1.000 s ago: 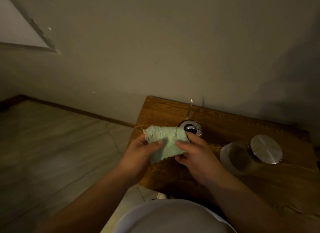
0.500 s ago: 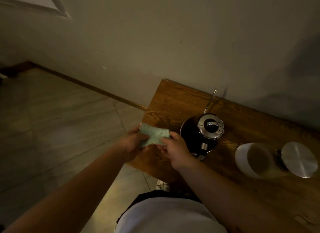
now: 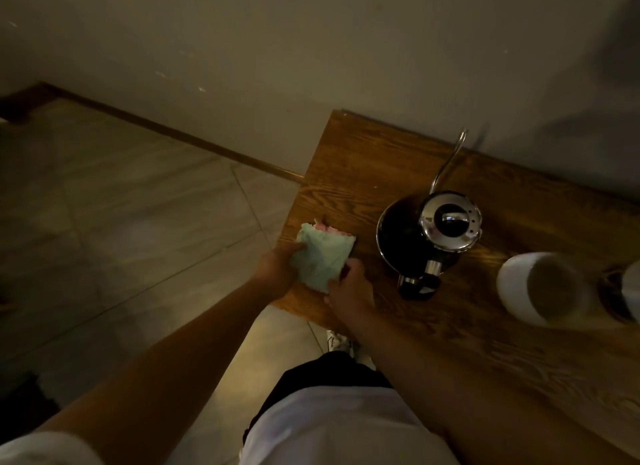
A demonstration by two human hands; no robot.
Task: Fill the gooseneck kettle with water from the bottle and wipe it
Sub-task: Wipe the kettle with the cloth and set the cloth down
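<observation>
Though the light is dim, the nearest task thing reads clearly: a pale green cloth folded into a thick pad, with a pink layer peeking out at its far edge. It sits at the near left corner of the wooden worktop, held between both hands. The left hand has its fingers curled along the cloth's left edge, thumb on top, pinching it. The right hand grips the near right corner the same way. Whether the cloth rests fully on the wood or is held just above it cannot be told.

The cloth looks soft, light and limp. It will likely sag if taken by one corner, so bunching it in the palm would suit wiping better.

Just beyond and to the right stands the gooseneck kettle, upright, with a dark body, a shiny steel lid and a dark knob. Its handle points toward the person; its thin spout curves away toward the wall. If it holds water it should be heavy and prone to slosh, and the polished metal is probably slick, so the handle is the place to take it. The spout looks slender and easily knocked.

At the right edge lies a blurred white cylinder, probably the bottle on its side. It is partly cut off, and its contents cannot be made out. The kettle's water level is hidden under the lid.
</observation>
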